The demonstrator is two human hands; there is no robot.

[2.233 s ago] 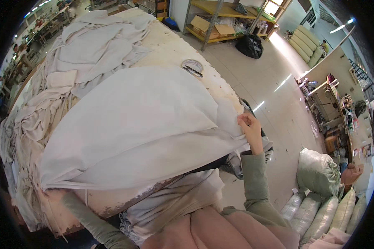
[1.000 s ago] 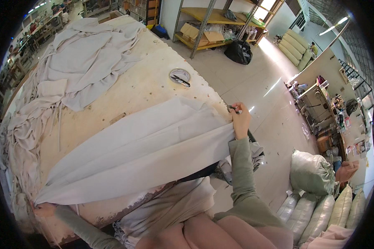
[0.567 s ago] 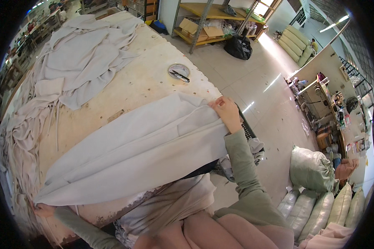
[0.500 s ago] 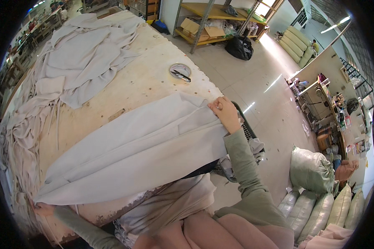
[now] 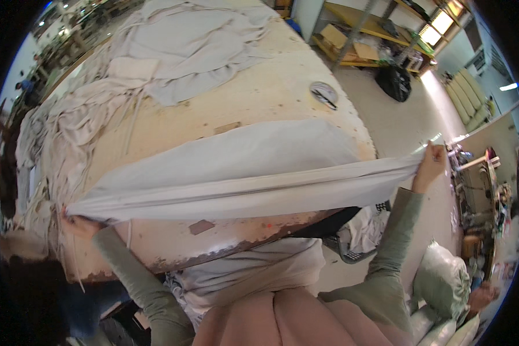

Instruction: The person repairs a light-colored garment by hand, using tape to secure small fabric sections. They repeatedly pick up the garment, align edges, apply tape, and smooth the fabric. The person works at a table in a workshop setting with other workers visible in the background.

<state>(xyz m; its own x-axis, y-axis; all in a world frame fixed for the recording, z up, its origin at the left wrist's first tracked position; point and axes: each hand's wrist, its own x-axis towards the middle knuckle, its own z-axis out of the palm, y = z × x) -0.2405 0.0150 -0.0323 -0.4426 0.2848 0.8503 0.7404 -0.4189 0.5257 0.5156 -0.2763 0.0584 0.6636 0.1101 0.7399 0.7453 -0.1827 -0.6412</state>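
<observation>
A long piece of light grey fabric stretches between my two hands, pulled into lengthwise folds along its near side. Its far part lies spread over the worn wooden table. My left hand grips one end by the table's left side, fingers closed. Beyond the table's right edge, my right hand is raised and closed on the other end. More light grey fabric lies crumpled at the far end of the table, and a heap of it runs down the left side. Bunched cloth lies at my lap.
A roll of tape with dark-handled snips on it lies near the right table edge. A dark plastic basket with cloth stands below that edge. Shelves, a black bag and a stuffed sack are to the right.
My right hand has moved outward to the right and up, pulling the fabric taut and narrow along its near edge. My left hand still holds its end. The view has shifted.
</observation>
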